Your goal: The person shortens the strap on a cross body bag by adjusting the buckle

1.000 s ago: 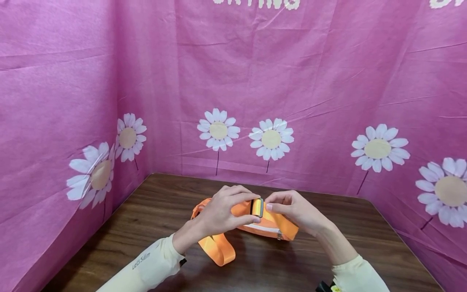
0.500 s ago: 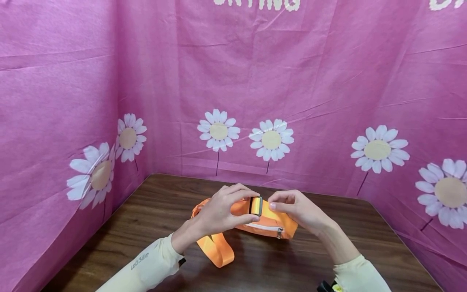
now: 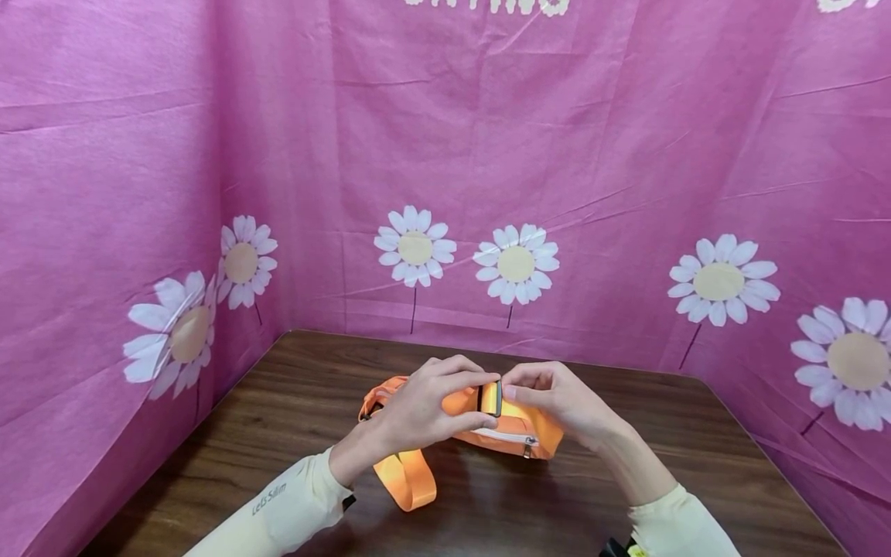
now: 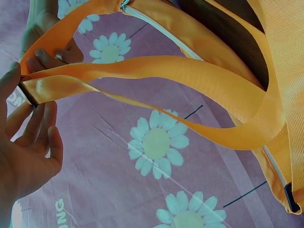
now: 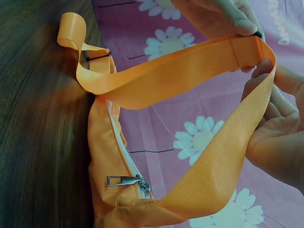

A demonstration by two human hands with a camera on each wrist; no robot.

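An orange waist bag [image 5: 100,156] with a white zipper and a metal zipper pull [image 5: 122,180] lies on the table under both hands. My left hand [image 3: 425,398] pinches a black strap slider [image 3: 499,398] between thumb and fingers, held up above the bag. The orange strap [image 5: 171,73] runs through the slider and back toward the bag. Right beside the slider, my right hand [image 3: 567,402] pinches the strap between thumb and fingers. A loose loop of the strap [image 3: 409,486] hangs below the left wrist. The left hand hides part of the bag in the head view.
The brown wood-grain table [image 3: 292,480] lies beneath. A pink cloth backdrop [image 3: 592,116] printed with white daisies stands round its back and sides. A second black buckle [image 5: 99,56] shows at one end of the bag.
My right hand moves slightly right along the strap, then back left up to the slider. The bag and the loose strap loop shift a little to the left. The left hand keeps its pinch.
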